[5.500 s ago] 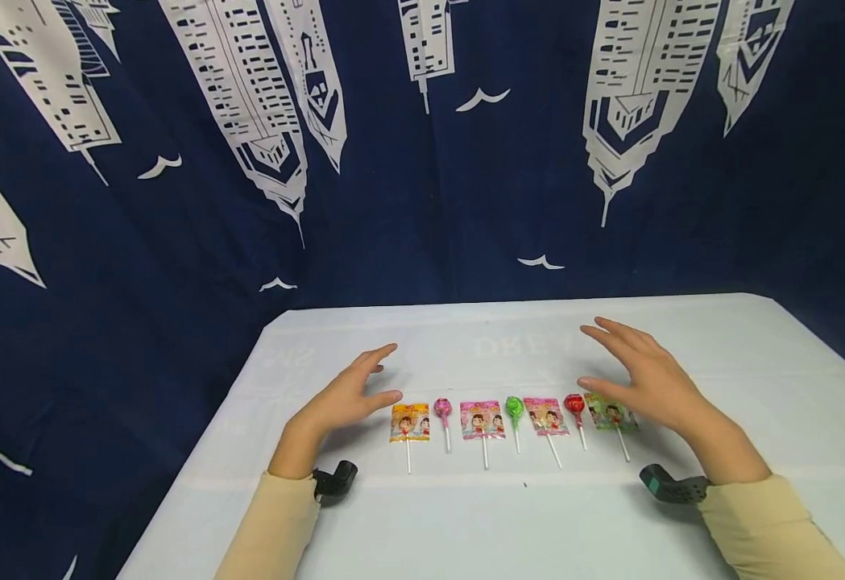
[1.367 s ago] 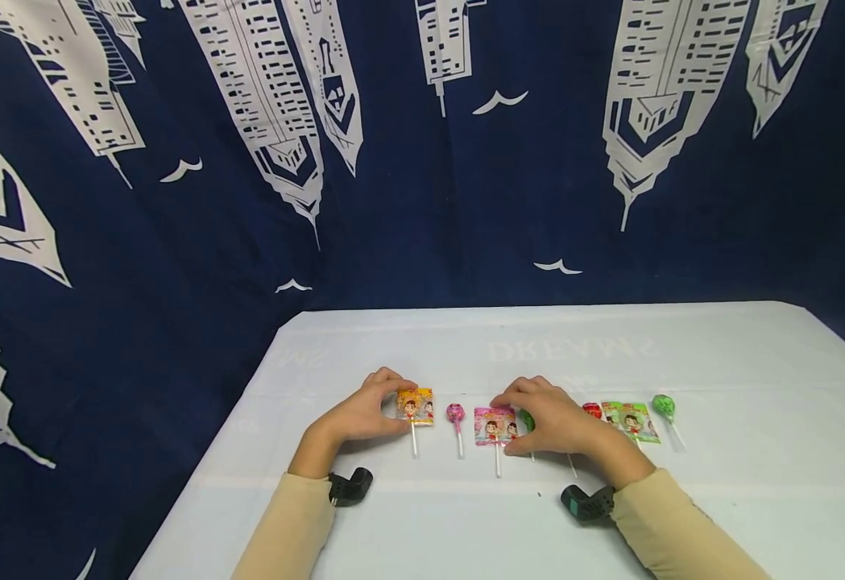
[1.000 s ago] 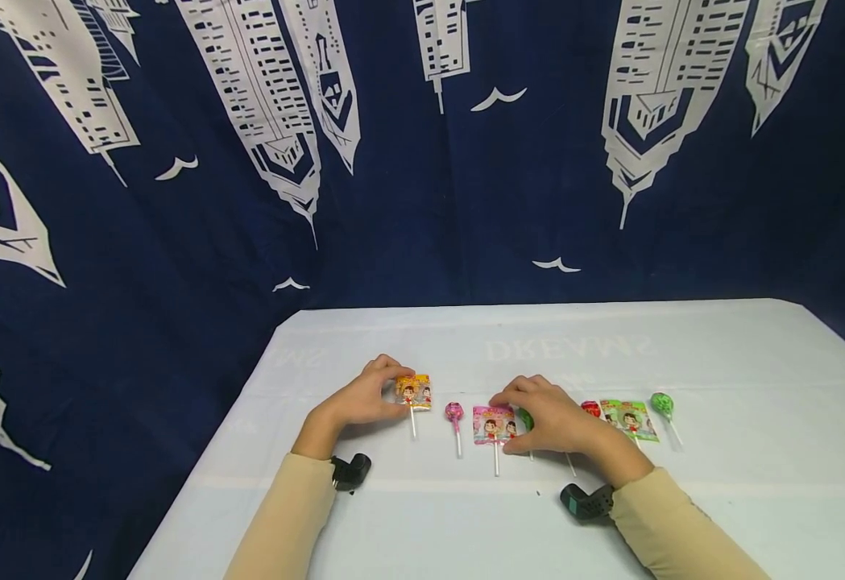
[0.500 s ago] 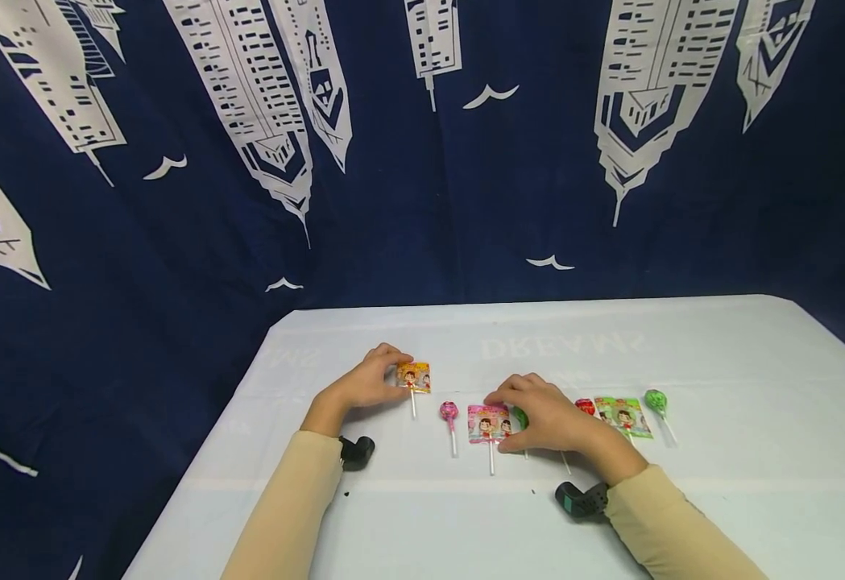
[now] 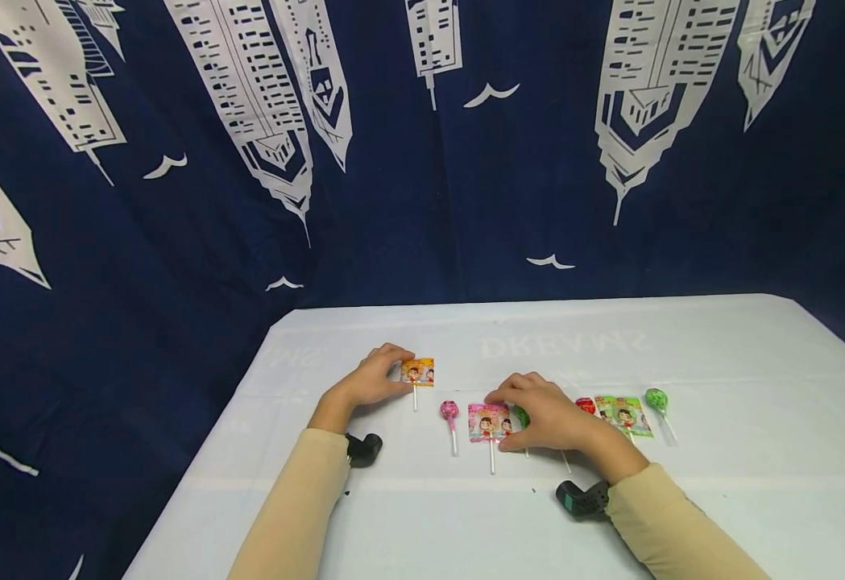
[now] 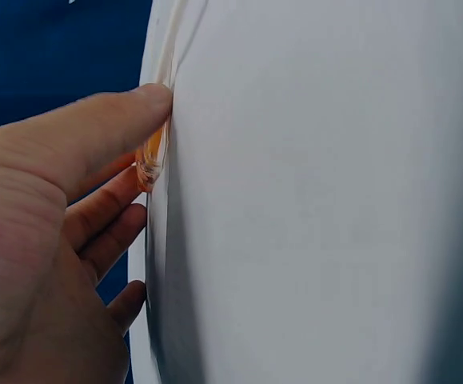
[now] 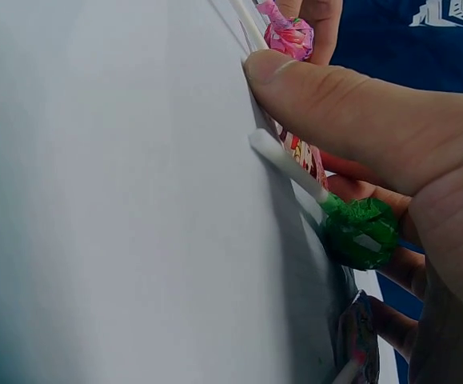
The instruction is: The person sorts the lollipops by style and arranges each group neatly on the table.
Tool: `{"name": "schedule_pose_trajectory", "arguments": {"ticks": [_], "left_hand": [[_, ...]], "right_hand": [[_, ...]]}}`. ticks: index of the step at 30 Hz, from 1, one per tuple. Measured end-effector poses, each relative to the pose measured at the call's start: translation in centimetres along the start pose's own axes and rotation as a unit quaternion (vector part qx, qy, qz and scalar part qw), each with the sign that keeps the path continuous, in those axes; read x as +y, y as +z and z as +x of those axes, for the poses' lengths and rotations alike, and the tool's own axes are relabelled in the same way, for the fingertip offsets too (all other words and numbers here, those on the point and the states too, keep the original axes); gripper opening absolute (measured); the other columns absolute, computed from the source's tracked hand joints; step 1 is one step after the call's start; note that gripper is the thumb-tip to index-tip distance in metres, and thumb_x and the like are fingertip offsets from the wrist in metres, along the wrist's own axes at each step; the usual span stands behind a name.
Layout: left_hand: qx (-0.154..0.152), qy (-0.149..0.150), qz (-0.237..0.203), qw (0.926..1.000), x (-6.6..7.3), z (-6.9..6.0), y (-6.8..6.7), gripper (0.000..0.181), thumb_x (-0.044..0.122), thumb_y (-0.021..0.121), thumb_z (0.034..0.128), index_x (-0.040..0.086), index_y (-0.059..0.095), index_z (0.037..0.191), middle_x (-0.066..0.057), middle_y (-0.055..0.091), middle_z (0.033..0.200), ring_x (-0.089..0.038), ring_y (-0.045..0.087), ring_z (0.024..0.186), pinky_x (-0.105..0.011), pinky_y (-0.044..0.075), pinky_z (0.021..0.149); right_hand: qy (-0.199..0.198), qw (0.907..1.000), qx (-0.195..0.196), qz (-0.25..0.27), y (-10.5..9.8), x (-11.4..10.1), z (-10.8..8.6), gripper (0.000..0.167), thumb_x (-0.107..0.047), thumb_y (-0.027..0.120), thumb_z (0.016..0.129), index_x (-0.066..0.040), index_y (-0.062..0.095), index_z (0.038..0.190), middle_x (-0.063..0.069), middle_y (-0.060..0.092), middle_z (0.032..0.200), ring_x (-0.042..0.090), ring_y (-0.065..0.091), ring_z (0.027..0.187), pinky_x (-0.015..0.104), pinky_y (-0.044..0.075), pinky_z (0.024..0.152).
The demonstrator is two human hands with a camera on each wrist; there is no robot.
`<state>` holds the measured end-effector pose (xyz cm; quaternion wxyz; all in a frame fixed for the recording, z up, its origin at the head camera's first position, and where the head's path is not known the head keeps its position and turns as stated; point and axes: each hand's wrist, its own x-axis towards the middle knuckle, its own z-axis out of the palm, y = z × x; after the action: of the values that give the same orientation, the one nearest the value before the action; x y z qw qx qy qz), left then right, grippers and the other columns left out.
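In the head view, my left hand (image 5: 370,380) pinches a flat lollipop in an orange wrapper (image 5: 418,372) by its left side, behind the row of candy. My right hand (image 5: 544,415) holds a pink-wrapped flat lollipop (image 5: 487,423) between thumb and fingertips at its top and bottom edges. Between the hands lies a round pink lollipop (image 5: 449,410). Under my right palm sits a round green lollipop (image 7: 363,232), plain in the right wrist view beside another wrapped lollipop (image 7: 357,340), which the hand hides from the head camera.
Right of my right hand lie a round red lollipop (image 5: 585,405), partly hidden, a green-wrapped flat lollipop (image 5: 623,416) and another round green lollipop (image 5: 656,399). They rest on a white table (image 5: 422,524). A dark blue printed curtain (image 5: 422,201) hangs behind it.
My left hand has taken hold of the orange-wrapped lollipop and moved it back, away from the row. My right hand came in from the right to the pink-wrapped one and has since stayed still.
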<state>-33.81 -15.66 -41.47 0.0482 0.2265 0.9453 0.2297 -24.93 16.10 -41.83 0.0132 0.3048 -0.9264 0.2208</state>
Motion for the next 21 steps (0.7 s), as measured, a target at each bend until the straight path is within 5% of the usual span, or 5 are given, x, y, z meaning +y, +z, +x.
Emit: {"name": "schedule_pose_trajectory", "arguments": {"ticks": [21], "left_hand": [[0.048, -0.023, -0.075, 0.9958, -0.3, -0.4, 1.4, 0.069, 0.021, 0.076, 0.088, 0.01, 0.045, 0.149, -0.008, 0.048, 0.152, -0.03, 0.038, 0.145, -0.047, 0.028, 0.122]], "right_hand": [[0.002, 0.9999, 0.002, -0.011, 0.1, 0.0, 0.1, 0.06, -0.042, 0.086, 0.072, -0.019, 0.067, 0.124, -0.003, 0.062, 0.119, 0.022, 0.051, 0.114, 0.049, 0.043, 0.095]]}}
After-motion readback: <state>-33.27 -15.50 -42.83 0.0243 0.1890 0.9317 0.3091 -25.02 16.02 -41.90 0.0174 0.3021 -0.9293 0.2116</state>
